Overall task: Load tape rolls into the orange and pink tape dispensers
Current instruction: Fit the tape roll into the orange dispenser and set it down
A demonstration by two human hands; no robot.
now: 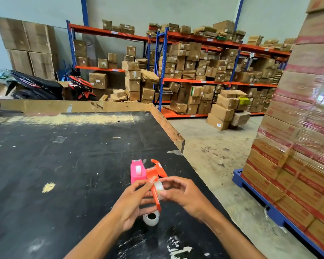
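The orange tape dispenser (155, 176) is held above the black table (64, 165), its lid flipped open. My left hand (133, 200) grips its body from the left. My right hand (183, 195) pinches a clear tape roll (159, 186) against the dispenser's open side. The pink tape dispenser (137, 171) stands on the table just behind, with a clear roll showing inside it. Another clear tape roll (151, 218) lies on the table under my hands.
The table's right edge (176, 137) has a cardboard rim, with concrete floor beyond. A wrapped pallet of boxes (297, 146) stands at the right. Shelving racks (195, 71) full of cartons line the back, and two motorbikes (45, 86) are parked at the left.
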